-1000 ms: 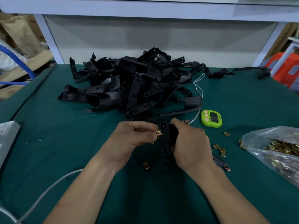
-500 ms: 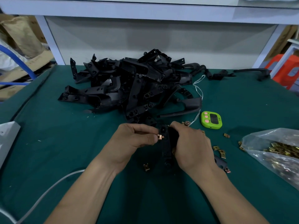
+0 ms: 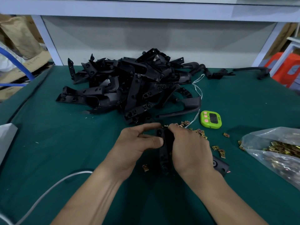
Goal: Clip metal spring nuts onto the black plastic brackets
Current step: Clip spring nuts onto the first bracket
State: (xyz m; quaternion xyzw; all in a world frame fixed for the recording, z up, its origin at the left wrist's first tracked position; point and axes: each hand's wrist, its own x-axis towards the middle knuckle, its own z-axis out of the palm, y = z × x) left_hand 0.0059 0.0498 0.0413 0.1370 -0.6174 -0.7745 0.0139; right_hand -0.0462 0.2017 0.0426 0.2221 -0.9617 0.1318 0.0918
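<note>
I hold one black plastic bracket (image 3: pixel 164 153) upright between both hands over the green table. My left hand (image 3: pixel 138 143) grips its upper left side, thumb pressed against the bracket's edge. My right hand (image 3: pixel 188 146) wraps round its right side, fingers curled over the top. A brass spring nut (image 3: pixel 165 125) shows at the bracket's top end between my fingertips. Loose spring nuts (image 3: pixel 200 133) lie scattered just right of my right hand, and one more spring nut (image 3: pixel 145 168) lies below my left wrist.
A big pile of black brackets (image 3: pixel 129 88) fills the table's middle back. A green timer (image 3: pixel 210 119) sits right of it. A clear bag of brass nuts (image 3: pixel 276 150) lies at the right edge. Another bracket (image 3: pixel 220 164) lies behind my right wrist. A white cable (image 3: pixel 48 190) crosses front left.
The spring nut that my left fingers pinched beside the bracket's left edge is no longer visible there. My left thumb now presses flat on the bracket, and my right fingers have curled over its top.
</note>
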